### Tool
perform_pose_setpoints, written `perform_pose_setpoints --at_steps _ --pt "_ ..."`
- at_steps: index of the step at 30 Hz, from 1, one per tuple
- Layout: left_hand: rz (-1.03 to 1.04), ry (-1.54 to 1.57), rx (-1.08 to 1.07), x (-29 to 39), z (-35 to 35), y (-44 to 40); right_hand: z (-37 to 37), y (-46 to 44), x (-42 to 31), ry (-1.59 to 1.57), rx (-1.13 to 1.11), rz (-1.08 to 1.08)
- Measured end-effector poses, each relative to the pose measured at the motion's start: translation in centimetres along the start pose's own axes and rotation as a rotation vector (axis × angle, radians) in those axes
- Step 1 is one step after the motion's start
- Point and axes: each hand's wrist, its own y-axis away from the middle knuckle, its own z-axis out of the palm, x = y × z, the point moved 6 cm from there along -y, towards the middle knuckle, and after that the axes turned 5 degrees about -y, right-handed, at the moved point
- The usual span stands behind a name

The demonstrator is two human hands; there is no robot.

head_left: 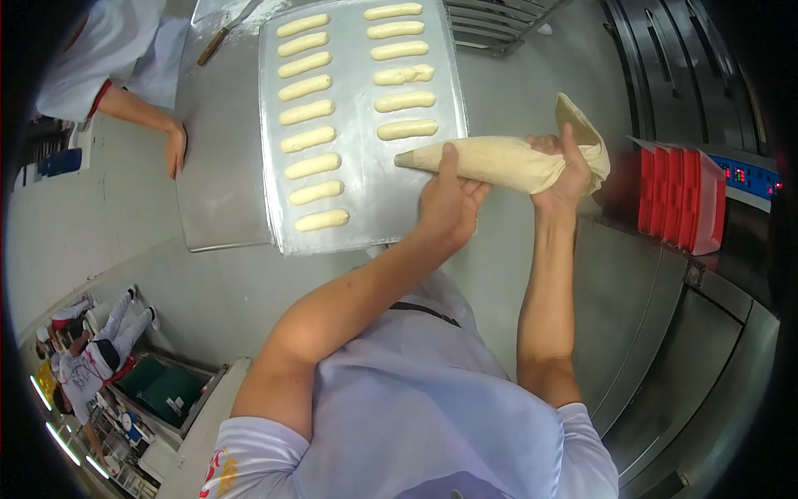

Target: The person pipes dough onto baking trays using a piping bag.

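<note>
A cream cloth piping bag (pixel 499 162) lies level across both hands, its metal nozzle (pixel 404 159) pointing left over the tray. My right hand (pixel 565 173) grips the gathered rear end, and the loose top of the bag folds up behind it. Nearer the nozzle, my left hand (pixel 453 204) holds the bag from below, thumb up along its side. Beneath is a metal baking tray (pixel 362 195) bearing two columns of pale piped dough strips. The left column (pixel 307 112) is longer; the right column's lowest strip (pixel 407 130) lies just above the nozzle, and one strip (pixel 404 75) there looks lumpy.
The tray rests on a metal table (pixel 220 183). A wooden-handled tool (pixel 214 46) lies at its upper left, near another person's hand (pixel 176 150). Red trays (pixel 677 195) stand at right beside a control panel (pixel 748 177). A metal rack (pixel 499 21) is beyond the tray.
</note>
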Motion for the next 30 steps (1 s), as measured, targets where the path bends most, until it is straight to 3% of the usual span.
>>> perform_pose_setpoints --at_steps 7,13,17,18,20,22,26,28,30 --pt "0.023 -0.008 0.012 0.2 -0.4 -0.4 0.4 -0.5 0.6 0.032 0.029 0.019" --pt "0.039 -0.300 -0.095 -0.8 -0.3 -1.0 1.8 0.4 -0.8 0.169 0.166 -0.050" --pt "-0.038 -0.105 -0.015 -1.7 1.1 -0.7 -3.2 -2.1 -1.8 0.084 0.028 -0.021" --pt "-0.052 -0.067 0.014 -1.9 1.3 -0.7 -6.9 -3.7 -2.6 0.204 0.141 -0.128" --pt "-0.068 -0.087 0.006 -2.5 1.7 -1.0 -5.8 -2.8 -3.9 0.325 0.257 -0.237" --pt "-0.081 -0.106 -0.002 -3.2 1.9 -1.5 -1.6 -0.9 -3.9 0.108 0.127 -0.067" --pt "-0.091 -0.181 -0.036 -4.1 2.6 -2.1 -1.8 -0.7 -5.2 0.128 0.217 -0.117" --pt "-0.099 -0.198 -0.026 -5.1 1.9 -2.7 -2.6 -1.3 -5.7 0.113 0.086 -0.095" --pt "0.019 -0.232 -0.164 -5.9 1.2 -3.6 -2.0 -0.7 -5.5 0.086 0.141 -0.112"
